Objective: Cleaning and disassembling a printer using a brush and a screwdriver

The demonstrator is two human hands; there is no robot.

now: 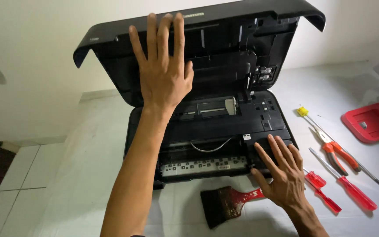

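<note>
Altogether, two flat, empty hands, left hand [162, 77] and right hand [281, 173], press one printer [207, 127] beside three screwdrivers [356, 193].

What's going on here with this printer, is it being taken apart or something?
A person has a black printer open on a white surface. Their left hand is spread flat against the raised lid, and their right hand rests flat on the front right corner of the body. The inside is exposed, with a thin white cable showing. Nearby lie a red-handled brush, red-handled screwdrivers, orange pliers and a red lid. Neither hand holds a tool.
</note>
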